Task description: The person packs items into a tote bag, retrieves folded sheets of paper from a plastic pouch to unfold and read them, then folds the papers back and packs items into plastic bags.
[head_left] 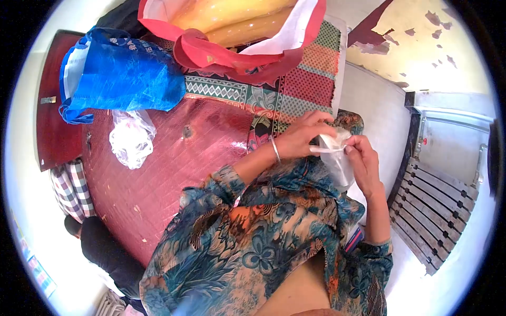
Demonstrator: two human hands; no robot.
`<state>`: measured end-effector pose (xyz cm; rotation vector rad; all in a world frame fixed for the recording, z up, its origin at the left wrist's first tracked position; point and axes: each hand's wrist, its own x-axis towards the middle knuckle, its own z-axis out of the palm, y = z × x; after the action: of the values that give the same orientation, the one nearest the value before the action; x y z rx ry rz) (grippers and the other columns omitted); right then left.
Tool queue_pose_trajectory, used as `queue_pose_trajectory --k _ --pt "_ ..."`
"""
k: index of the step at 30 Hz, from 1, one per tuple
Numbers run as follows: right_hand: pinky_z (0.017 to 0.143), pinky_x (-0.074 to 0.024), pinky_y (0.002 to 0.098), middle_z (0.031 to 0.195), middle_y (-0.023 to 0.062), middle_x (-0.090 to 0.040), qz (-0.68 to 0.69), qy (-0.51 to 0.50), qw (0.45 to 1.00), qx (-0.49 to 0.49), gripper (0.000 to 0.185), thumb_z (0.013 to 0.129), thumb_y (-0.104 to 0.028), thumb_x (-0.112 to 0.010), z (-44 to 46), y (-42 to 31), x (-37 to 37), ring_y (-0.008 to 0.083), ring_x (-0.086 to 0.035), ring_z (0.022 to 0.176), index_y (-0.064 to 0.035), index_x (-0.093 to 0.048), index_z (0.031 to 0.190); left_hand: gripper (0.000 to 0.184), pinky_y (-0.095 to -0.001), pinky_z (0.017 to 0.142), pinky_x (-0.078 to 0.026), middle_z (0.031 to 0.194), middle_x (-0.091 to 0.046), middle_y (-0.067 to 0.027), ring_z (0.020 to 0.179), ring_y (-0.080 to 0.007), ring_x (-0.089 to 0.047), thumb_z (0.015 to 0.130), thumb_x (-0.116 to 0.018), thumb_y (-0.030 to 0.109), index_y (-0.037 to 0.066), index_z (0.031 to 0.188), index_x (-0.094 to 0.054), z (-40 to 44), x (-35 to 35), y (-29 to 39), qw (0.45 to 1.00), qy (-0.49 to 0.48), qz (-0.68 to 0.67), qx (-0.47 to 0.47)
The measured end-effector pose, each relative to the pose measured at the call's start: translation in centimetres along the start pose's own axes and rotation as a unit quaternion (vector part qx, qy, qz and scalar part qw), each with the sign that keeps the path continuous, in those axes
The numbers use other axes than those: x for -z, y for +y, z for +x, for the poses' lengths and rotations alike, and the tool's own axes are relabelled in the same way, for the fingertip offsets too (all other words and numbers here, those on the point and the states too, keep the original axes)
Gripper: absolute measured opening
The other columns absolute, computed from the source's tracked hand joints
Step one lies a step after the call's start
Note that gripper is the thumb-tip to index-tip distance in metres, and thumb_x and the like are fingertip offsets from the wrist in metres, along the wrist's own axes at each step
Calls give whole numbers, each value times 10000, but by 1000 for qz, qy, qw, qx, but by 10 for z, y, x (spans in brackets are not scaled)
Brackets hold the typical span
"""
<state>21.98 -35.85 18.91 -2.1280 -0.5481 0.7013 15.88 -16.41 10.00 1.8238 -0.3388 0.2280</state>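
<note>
A small clear plastic bag (341, 169) hangs over my lap, its mouth up, between my two hands. My left hand (308, 133), with a silver bangle on the wrist, comes from the left and pinches the bag's upper edge with curled fingers. On the opposite side, my right hand (363, 159) grips the rim between thumb and fingertips. Something pale shows at the bag's mouth, but I cannot make out whether it is inside or part of the plastic. My patterned sleeves and clothing lie just below.
A red bag (242, 64) holding a yellow bundle stands on the patterned mat (310, 81). Left of it are a blue bag (126, 73) and a crumpled white plastic bag (132, 139) on the red surface (179, 163). A person in black (108, 253) is at lower left. A slatted rack (432, 210) stands right.
</note>
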Motion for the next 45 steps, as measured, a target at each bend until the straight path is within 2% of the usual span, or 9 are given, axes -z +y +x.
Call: queue_pose_trajectory --k 3,6,14,16,19,21,26,27,45 --pt "774 -446 276 866 101 -593 16 -31 998 50 180 880 -103 -499 6 -10 2 156 -563 821 -4 -525 1028 208 -374 864 -419 1074 -557 -97 1015 -274 -534 758 -647 146 50 940 -616 0 11 4 998 24 33 -57" --pt "837 -445 296 965 146 -607 -58 -51 986 148 315 847 -113 -557 1 -41 -1 249 -593 901 -7 -502 1138 196 -339 776 -457 947 -594 -96 877 -240 -591 758 -629 117 33 936 -615 -14 26 20 996 19 -45 70" --pt "757 -496 320 1014 169 -625 -227 -74 937 256 392 788 -35 -606 27 -99 19 286 -638 862 -7 -523 1170 61 -256 581 -481 756 -614 -51 653 -115 -598 822 -606 64 26 868 -618 -28 71 70 924 360 79 96" --pt "745 -500 296 1004 135 -641 -234 29 921 309 358 777 -7 -627 37 -117 37 225 -643 848 -23 -573 1130 54 -236 592 -486 761 -618 -45 649 -100 -591 849 -586 73 23 869 -594 -38 77 41 857 478 -132 142" --pt "754 -486 241 997 42 -643 -71 195 928 309 314 802 -42 -644 53 -175 45 138 -618 853 -41 -599 1113 85 -232 571 -476 736 -600 -48 655 -104 -592 870 -561 82 1 893 -561 -67 87 4 811 549 -103 178" --pt "769 -472 235 1008 23 -632 -105 233 885 389 299 833 -64 -619 78 -199 50 133 -599 882 -38 -586 1130 73 -254 608 -479 767 -599 -73 691 -133 -601 871 -550 77 7 891 -560 -87 81 -15 832 517 11 201" --pt "726 -467 365 888 164 -620 -344 -22 849 400 163 846 -149 -612 175 -219 0 293 -596 784 -7 -570 915 278 -425 884 -392 1120 -516 -120 1057 -296 -493 813 -591 159 53 1066 -548 -141 61 -35 805 342 415 251" --pt "899 -430 298 1093 60 -613 -401 -96 801 435 293 891 -66 -501 209 -193 14 209 -570 1017 -75 -547 1180 391 -453 954 -330 1241 -443 -109 1170 -306 -409 797 -594 220 75 1153 -520 -156 52 -50 809 307 414 284" --pt "854 -437 306 1072 80 -601 -532 -273 768 231 292 876 -39 -515 259 -129 -36 216 -567 992 -49 -540 1167 431 -468 996 -294 1293 -418 -136 1240 -328 -352 802 -570 224 60 1193 -495 -153 45 -31 810 266 439 285"
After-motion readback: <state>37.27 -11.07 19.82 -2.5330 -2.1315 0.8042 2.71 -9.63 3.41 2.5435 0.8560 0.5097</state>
